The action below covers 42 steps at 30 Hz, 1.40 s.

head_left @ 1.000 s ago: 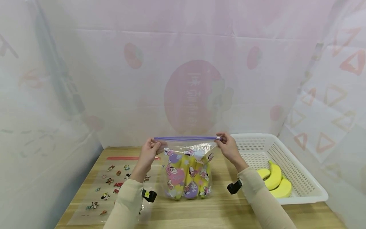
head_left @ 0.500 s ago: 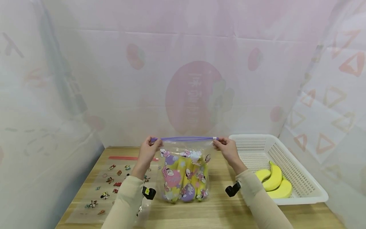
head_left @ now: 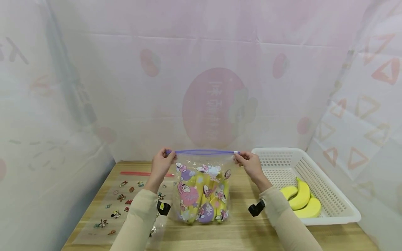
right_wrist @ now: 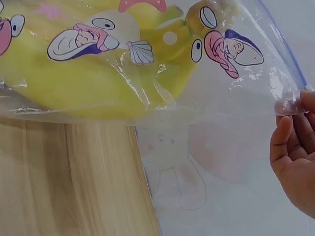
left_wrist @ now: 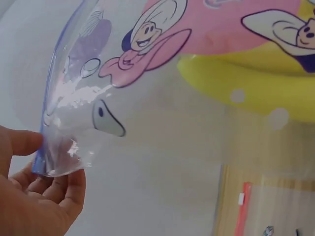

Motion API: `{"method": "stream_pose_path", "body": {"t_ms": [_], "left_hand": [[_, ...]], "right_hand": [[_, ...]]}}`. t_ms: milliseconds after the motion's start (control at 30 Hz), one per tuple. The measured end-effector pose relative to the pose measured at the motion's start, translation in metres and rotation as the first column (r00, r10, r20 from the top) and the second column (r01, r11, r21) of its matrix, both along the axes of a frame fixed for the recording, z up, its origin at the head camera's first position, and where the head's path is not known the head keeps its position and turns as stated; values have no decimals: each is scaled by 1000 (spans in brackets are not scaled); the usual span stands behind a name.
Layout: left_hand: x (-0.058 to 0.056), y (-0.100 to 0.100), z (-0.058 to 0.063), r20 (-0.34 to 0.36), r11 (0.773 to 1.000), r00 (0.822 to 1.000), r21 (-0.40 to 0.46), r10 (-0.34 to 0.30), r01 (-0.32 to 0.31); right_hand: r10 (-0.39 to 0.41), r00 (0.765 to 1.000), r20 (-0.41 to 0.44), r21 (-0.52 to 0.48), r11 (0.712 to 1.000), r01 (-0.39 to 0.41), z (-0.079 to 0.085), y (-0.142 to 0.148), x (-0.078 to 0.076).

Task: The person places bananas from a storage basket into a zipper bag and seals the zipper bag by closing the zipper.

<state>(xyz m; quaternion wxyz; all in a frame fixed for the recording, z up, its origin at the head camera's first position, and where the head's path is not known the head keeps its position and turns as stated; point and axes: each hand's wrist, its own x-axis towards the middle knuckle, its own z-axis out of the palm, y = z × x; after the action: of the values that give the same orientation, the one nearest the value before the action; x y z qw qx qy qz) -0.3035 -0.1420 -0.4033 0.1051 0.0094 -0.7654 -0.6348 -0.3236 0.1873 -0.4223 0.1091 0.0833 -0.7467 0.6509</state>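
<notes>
A clear zip bag (head_left: pixel 187 195) printed with pink and purple cartoon figures hangs upright over the table, its purple zip strip (head_left: pixel 201 152) stretched level between both hands. Inside it are yellow bananas (head_left: pixel 204 190), partly covered by the print. My left hand (head_left: pixel 161 165) pinches the strip's left corner between thumb and fingers. At the opposite corner, beside the white slider (head_left: pixel 235 152), my right hand (head_left: pixel 251 165) pinches the bag. The right wrist view shows thumb and fingers of the right hand (right_wrist: pixel 298 147) at the bag's edge.
On the right stands a white perforated basket (head_left: pixel 342 209) with several bananas (head_left: pixel 301 197) in its near part. To the left a second clear bag (head_left: pixel 103 209) with a red zip strip (head_left: pixel 141 173) and small cartoon prints lies flat on the wooden table (head_left: pixel 201 240). Printed cloth walls surround it.
Over the last second both hands and the bag shifted slightly left, the bag also a little lower. The purple strip's middle has parted somewhat. Both hands keep their hold.
</notes>
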Motion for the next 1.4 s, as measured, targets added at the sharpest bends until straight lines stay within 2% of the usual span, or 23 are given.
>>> {"method": "stream_pose_path", "body": {"t_ms": [100, 133, 200, 300, 400, 467, 567, 667, 800, 867, 967, 1067, 1200, 1400], "left_hand": [[-2, 4, 3, -21, 985, 999, -168, 31, -34], [-2, 7, 4, -27, 974, 999, -223, 35, -40], [-2, 12, 7, -41, 937, 999, -345, 35, -47], [-1, 20, 12, -55, 848, 998, -528, 23, -49], [1, 28, 16, -77, 731, 997, -681, 5, -56], [2, 33, 19, -80, 666, 997, -744, -22, -45], [4, 41, 23, -75, 600, 993, -800, -86, -8], [7, 52, 27, -46, 556, 984, -829, -171, 58], [12, 68, 30, -6, 517, 956, -842, -293, 153], [12, 76, 29, 0, 490, 942, -854, -336, 175], [10, 85, 26, -15, 460, 929, -871, -370, 169], [5, 91, 23, -13, 462, 924, -869, -382, 179], [1, 97, 23, -16, 489, 916, -850, -401, 199], [-5, 111, 26, -65, 478, 904, -864, -422, 161]], "right_hand": [[24, 1000, -20, 17, 1000, -24, 0, 0, 0], [32, 999, -23, 23, 999, -32, 0, 1, 0], [46, 999, -23, 29, 999, -45, 0, 1, -1], [67, 998, -12, 34, 997, -67, 0, 2, -1], [96, 995, 2, 37, 995, -96, 1, 2, -1], [113, 994, 7, 35, 993, -114, 3, 2, 1], [125, 992, 6, 42, 991, -125, 8, 1, 6], [128, 992, -4, 66, 990, -127, 17, -2, 13], [130, 991, -13, 76, 989, -129, 25, -5, 20], [137, 991, -14, 71, 988, -135, 25, -5, 21], [151, 988, -12, 61, 987, -150, 22, -4, 18], [169, 985, -17, 54, 984, -168, 11, 1, 9], [195, 981, -24, 32, 981, -194, -1, 5, -1], [225, 974, -25, -24, 974, -226, -1, 5, -1]]}}
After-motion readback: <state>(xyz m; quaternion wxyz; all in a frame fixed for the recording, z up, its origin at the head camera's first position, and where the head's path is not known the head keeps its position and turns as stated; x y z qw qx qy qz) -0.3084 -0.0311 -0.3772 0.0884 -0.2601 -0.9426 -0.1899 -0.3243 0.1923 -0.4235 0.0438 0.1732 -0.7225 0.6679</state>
